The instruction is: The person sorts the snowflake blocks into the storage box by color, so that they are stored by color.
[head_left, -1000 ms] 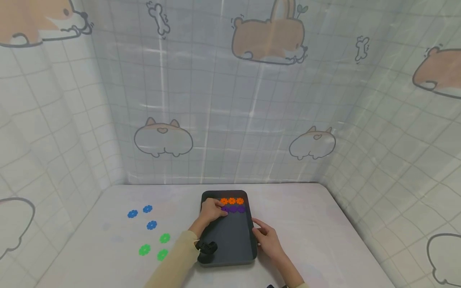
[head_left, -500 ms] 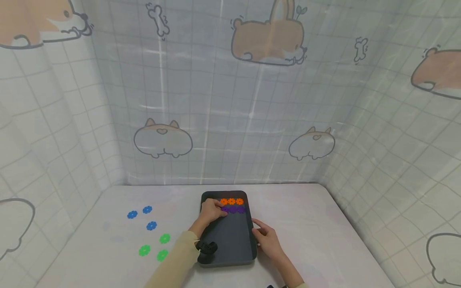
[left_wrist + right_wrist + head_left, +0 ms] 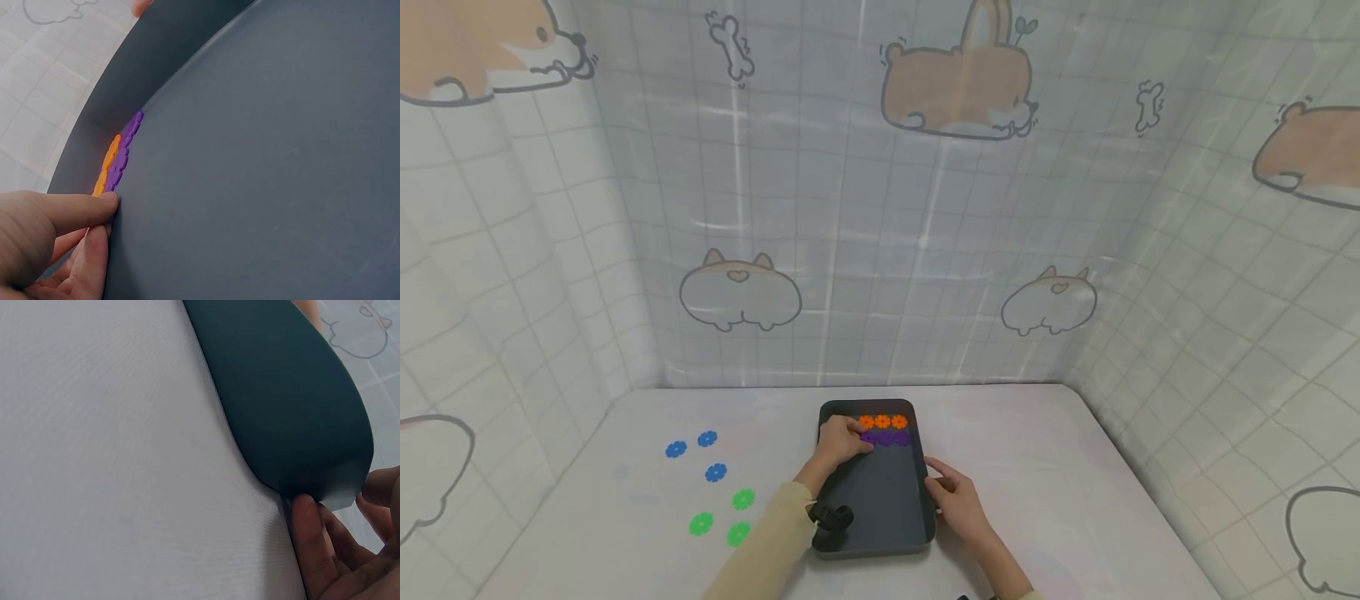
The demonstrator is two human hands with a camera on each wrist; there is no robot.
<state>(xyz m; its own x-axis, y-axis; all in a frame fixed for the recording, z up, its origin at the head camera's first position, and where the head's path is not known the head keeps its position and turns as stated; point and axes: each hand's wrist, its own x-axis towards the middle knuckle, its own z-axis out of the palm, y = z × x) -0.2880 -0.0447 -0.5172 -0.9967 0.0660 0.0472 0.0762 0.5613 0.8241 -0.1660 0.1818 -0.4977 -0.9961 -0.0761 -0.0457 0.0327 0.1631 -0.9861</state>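
Observation:
A dark grey tray (image 3: 880, 508) lies lengthwise on the table. Across its far end runs a row of three orange flower-shaped discs (image 3: 883, 422), and right below them a row of purple flower-shaped discs (image 3: 886, 439). My left hand (image 3: 838, 439) reaches into the tray and pinches the leftmost purple disc, which its fingers partly hide. Seen from the left wrist, the thumb (image 3: 94, 209) covers the near end of the purple row. My right hand (image 3: 958, 497) grips the tray's right side, with a finger (image 3: 309, 534) against the outer wall in the right wrist view.
Left of the tray lie three blue flower-shaped discs (image 3: 716, 472) and, closer to the front, three green ones (image 3: 743, 499). A black wrist camera (image 3: 831, 517) on the left arm overhangs the tray's near left part. Patterned curtains (image 3: 895, 333) enclose the table's back and sides.

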